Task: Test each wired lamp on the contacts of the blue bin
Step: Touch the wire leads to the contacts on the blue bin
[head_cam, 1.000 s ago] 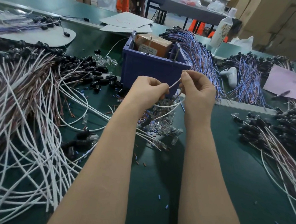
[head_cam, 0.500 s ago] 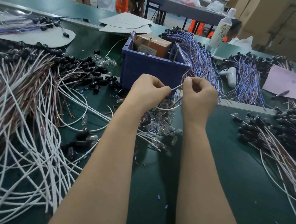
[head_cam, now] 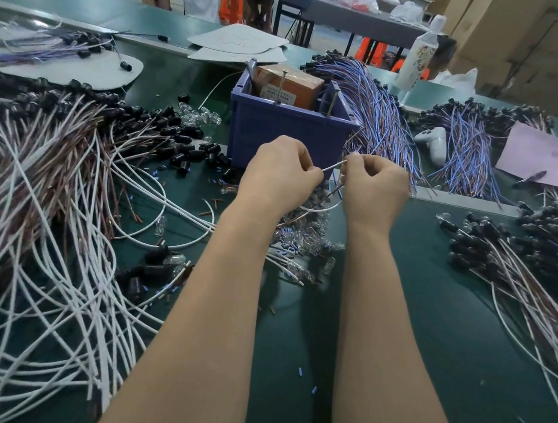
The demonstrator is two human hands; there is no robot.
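**While pinched, the white wire sits before the blue bin**

Head view: left grip and right grip both pinch it, span slanting up rightward; the upright contacts at the rim lie nearer your right.

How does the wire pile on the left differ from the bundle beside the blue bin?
The left pile has white and brown wires, sprawled in loose loops; the bundle by the blue bin has mostly blue wires, lying nearly parallel. Both end in black caps.
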